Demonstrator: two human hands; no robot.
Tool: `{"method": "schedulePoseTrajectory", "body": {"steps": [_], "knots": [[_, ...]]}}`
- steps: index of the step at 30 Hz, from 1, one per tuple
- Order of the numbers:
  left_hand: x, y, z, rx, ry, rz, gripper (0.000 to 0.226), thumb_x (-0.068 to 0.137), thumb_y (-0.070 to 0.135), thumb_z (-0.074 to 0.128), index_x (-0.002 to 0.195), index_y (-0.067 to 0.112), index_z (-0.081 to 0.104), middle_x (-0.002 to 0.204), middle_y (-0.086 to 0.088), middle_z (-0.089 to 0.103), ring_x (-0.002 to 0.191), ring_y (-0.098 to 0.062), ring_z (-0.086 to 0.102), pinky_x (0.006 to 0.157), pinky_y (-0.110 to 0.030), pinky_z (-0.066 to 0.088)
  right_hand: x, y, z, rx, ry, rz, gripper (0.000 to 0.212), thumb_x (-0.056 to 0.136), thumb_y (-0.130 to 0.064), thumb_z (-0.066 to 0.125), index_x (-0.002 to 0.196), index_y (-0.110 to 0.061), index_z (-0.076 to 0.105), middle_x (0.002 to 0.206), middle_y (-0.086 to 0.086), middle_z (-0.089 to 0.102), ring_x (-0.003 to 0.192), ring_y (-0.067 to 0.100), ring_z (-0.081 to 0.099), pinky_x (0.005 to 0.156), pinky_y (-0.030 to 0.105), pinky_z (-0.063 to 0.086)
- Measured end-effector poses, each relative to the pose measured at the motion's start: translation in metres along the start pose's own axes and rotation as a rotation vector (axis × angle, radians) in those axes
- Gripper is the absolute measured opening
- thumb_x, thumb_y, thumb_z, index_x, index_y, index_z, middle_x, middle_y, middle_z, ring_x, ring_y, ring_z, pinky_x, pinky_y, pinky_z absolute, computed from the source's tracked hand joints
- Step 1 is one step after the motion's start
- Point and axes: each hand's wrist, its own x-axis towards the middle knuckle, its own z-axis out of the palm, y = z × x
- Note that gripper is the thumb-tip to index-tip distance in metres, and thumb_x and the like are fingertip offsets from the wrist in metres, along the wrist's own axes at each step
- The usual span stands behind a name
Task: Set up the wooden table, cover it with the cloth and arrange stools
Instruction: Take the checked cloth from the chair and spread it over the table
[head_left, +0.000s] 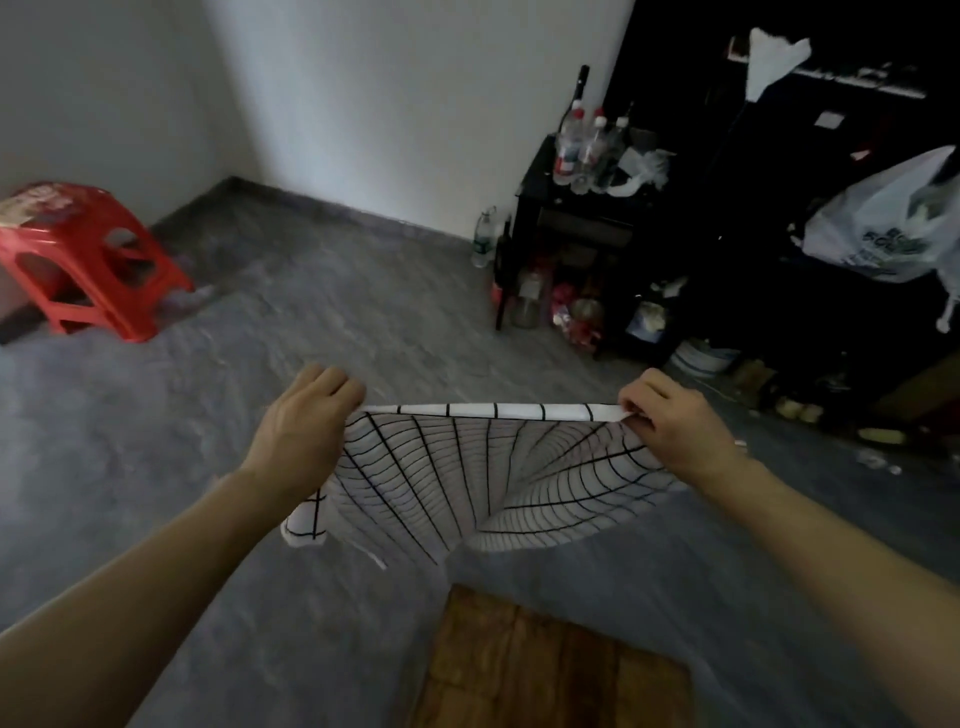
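Above the wooden table (545, 670), the 2 hands, left hand (306, 421) and right hand (670, 421), each grip a top corner of the checked cloth (467, 467), stretched between them, with 1 red stool (88, 260) far off beyond the table's left side.

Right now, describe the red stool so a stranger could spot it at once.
Follow the white wall left to the room's far corner. On the grey floor there stands the red plastic stool, the only bright red furniture, far from the dark shelf of bottles.
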Motion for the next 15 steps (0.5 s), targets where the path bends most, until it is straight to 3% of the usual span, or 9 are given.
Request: {"method": "schedulePoseTrajectory", "body": {"steps": [5,15], "knots": [[0.016,0.041,0.02,-0.064,-0.03,0.129,0.023,0.068,-0.011,0.056,0.081,0.008,0.057,0.08,-0.006,0.053,0.077,-0.026,0.044,0.052,-0.043,0.046,-0.057,0.026,-0.026,-0.024,-0.121,0.049,0.034,0.059,0.01,0.086,0.078,-0.004,0.062,0.078,0.01,0.058,0.052,0.03,0.055,0.043,0.033,0.046],[0.007,0.162,0.05,-0.126,-0.138,0.392,0.032,0.065,-0.014,0.059,0.085,0.012,0.058,0.084,-0.003,0.052,0.081,-0.021,0.042,0.058,-0.031,0.04,-0.197,0.053,-0.089,-0.115,-0.196,0.249,0.04,0.049,0.014,0.084,0.075,-0.007,0.063,0.074,0.006,0.059,0.05,0.028,0.055,0.037,0.034,0.044]]}}
